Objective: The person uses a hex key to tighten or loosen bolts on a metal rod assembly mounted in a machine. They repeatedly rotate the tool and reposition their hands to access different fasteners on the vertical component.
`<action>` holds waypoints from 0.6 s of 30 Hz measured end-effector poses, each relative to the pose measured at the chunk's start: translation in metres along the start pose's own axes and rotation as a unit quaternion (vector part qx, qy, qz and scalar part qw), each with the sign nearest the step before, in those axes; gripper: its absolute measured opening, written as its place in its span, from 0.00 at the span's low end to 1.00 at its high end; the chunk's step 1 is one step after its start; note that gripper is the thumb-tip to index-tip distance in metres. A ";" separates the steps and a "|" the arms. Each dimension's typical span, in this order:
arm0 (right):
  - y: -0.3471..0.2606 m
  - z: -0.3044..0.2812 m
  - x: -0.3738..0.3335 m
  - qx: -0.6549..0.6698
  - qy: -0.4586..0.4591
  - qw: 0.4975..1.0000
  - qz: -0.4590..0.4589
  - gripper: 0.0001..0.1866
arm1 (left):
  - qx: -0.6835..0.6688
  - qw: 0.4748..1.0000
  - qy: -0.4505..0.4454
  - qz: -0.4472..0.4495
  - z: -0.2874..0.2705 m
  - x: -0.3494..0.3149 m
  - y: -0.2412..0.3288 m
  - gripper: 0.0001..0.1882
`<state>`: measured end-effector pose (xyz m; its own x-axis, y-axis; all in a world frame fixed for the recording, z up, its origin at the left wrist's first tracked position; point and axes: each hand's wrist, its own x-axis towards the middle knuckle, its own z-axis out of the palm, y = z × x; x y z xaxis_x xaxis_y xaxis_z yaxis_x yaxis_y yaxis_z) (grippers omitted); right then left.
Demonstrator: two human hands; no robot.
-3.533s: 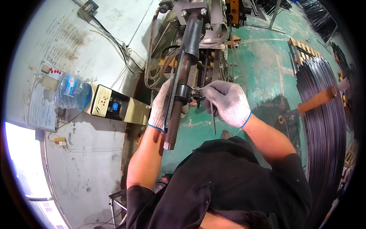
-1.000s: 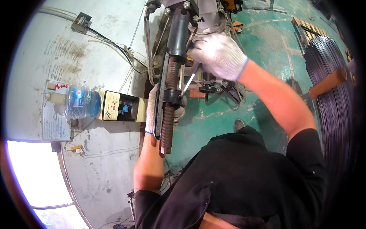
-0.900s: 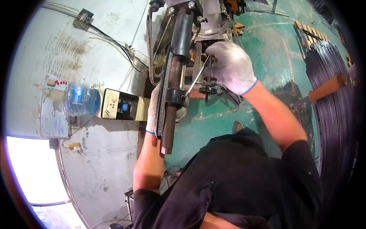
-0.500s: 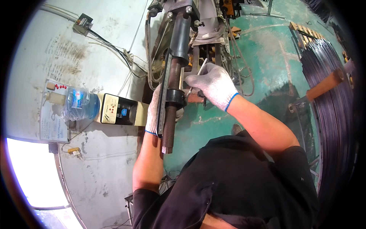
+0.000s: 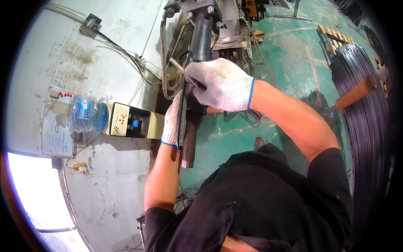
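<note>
A dark threaded shaft [image 5: 189, 145] extends toward me from a black cylinder [image 5: 202, 38]. A long, narrow flat bar [image 5: 182, 119] runs along its left side. My left hand [image 5: 171, 122], in a white knit glove with blue trim, is beside the bar and reaches behind the shaft; its fingers are hidden there. Over the shaft, just below the cylinder, is my gloved right hand [image 5: 220, 84]. Its fingers are closed on a thin metal rod [image 5: 178, 65], whose free end points up and left past the bar. A dark collar [image 5: 195, 106] on the shaft is partly covered by the right hand.
On the left, a water dispenser [image 5: 130, 122] with a blue bottle [image 5: 90, 113] stands by the white wall. Hoses [image 5: 163, 63] hang beside the machine. Bundled long dark rods [image 5: 365, 113] lie at right, near a rusty pipe [image 5: 357, 92]. The floor [image 5: 289, 59] is green.
My right hand has moved left and slightly up, from beside the collar to over the shaft. The rod has swung with it and now points up-left. My left hand has barely moved.
</note>
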<state>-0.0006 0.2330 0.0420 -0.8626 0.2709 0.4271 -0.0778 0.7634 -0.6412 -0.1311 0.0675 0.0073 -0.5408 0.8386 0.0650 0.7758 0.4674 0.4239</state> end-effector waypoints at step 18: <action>-0.043 0.008 0.001 -0.027 0.110 0.990 -0.079 0.08 | -0.674 0.709 -0.021 -0.209 0.024 -0.002 -0.037 0.28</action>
<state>-0.0024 0.1958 0.0650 -0.7111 0.2625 0.6522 -0.1711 0.8352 -0.5227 -0.1510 0.0556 -0.0298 -0.6002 0.7266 -0.3345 -0.4783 0.0093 0.8782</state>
